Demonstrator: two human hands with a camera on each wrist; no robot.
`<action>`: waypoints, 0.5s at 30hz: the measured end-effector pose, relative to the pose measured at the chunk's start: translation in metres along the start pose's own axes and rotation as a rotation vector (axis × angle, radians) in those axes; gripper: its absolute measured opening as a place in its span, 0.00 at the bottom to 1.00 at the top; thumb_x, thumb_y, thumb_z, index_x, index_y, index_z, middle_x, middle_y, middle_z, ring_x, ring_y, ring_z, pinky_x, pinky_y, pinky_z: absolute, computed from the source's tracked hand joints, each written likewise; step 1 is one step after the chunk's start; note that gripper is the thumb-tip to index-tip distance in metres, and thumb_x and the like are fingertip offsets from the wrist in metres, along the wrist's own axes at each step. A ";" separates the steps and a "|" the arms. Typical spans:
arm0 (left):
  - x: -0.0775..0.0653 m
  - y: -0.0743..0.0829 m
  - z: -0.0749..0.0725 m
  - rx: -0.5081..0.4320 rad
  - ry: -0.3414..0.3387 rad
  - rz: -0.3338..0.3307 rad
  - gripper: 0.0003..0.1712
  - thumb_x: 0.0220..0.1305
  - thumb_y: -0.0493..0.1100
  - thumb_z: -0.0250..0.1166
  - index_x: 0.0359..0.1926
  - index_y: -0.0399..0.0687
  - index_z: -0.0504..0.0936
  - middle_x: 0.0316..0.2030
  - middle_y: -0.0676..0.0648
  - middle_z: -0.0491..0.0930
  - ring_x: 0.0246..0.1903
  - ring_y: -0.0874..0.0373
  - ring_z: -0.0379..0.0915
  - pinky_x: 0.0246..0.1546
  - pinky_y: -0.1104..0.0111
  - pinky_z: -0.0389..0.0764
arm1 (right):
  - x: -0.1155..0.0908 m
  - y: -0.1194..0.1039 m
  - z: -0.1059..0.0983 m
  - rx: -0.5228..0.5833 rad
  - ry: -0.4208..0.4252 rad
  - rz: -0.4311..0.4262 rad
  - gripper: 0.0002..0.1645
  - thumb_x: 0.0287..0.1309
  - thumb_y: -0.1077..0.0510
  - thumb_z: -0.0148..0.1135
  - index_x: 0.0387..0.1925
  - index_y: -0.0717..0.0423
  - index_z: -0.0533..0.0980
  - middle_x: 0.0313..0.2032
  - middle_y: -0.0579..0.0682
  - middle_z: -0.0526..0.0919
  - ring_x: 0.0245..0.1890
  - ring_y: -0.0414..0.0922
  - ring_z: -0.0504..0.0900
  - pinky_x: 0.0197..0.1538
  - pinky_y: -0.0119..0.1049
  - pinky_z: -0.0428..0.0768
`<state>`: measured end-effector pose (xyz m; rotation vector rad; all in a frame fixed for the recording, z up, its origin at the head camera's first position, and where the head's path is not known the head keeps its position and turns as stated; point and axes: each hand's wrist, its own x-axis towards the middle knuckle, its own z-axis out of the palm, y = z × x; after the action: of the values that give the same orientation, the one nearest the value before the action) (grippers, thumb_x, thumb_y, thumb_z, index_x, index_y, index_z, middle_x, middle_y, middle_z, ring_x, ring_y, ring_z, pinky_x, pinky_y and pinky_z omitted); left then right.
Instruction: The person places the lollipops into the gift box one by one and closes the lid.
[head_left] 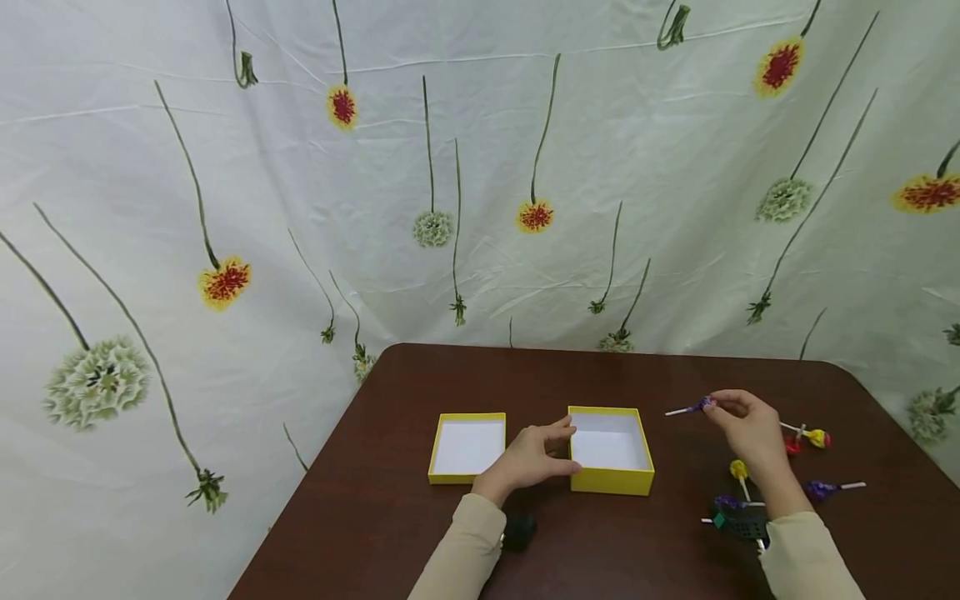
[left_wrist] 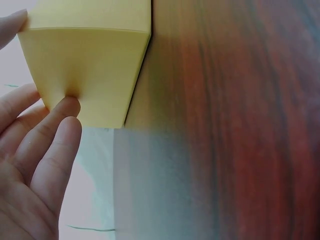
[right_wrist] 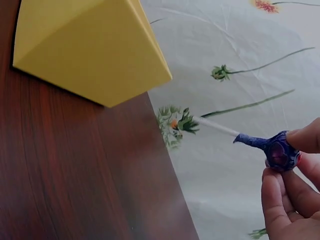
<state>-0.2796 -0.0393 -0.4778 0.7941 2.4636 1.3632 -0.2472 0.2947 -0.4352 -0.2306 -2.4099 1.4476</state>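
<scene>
My right hand (head_left: 752, 429) pinches a purple-wrapped lollipop (right_wrist: 281, 154) by its candy head, the white stick pointing left, above the table right of an open yellow box (head_left: 613, 481). At the box's left side is my left hand (head_left: 530, 457), its thumb near the front corner and its fingertips against the side wall. In the left wrist view those fingers (left_wrist: 47, 165) look fairly straight against the box wall. The box's white inside looks bare from the head view. A matching yellow lid (head_left: 467, 478) lies left of the box with its white inside up.
Several lollipops lie on the brown table (head_left: 555, 550) around my right forearm, among them a yellow one (head_left: 738, 469), a purple one (head_left: 821, 490) and a red-and-yellow one (head_left: 817, 437). Dark straps are at the wrists. A flower-patterned cloth (head_left: 480, 192) hangs behind the table.
</scene>
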 end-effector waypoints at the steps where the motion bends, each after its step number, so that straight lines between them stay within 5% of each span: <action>1: 0.000 0.000 0.000 -0.003 -0.001 0.000 0.37 0.61 0.47 0.73 0.69 0.47 0.73 0.75 0.53 0.62 0.71 0.51 0.65 0.62 0.64 0.79 | -0.001 -0.001 0.000 0.012 0.001 -0.006 0.22 0.67 0.54 0.63 0.53 0.68 0.76 0.30 0.19 0.76 0.34 0.19 0.72 0.36 0.19 0.75; 10: 0.000 -0.001 0.001 -0.008 0.001 -0.001 0.37 0.60 0.47 0.73 0.69 0.47 0.73 0.75 0.53 0.62 0.72 0.51 0.64 0.62 0.64 0.79 | -0.003 -0.011 0.007 0.009 0.003 -0.044 0.23 0.69 0.53 0.62 0.56 0.66 0.78 0.35 0.22 0.77 0.37 0.20 0.73 0.38 0.16 0.76; 15: 0.000 -0.001 0.001 -0.011 -0.001 0.001 0.37 0.61 0.47 0.73 0.70 0.47 0.73 0.75 0.53 0.62 0.72 0.51 0.64 0.62 0.64 0.79 | -0.003 -0.019 0.012 -0.030 -0.035 -0.060 0.25 0.70 0.51 0.59 0.60 0.64 0.77 0.48 0.48 0.85 0.42 0.30 0.80 0.39 0.21 0.78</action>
<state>-0.2795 -0.0392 -0.4786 0.7939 2.4531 1.3750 -0.2482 0.2748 -0.4248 -0.1403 -2.4461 1.4016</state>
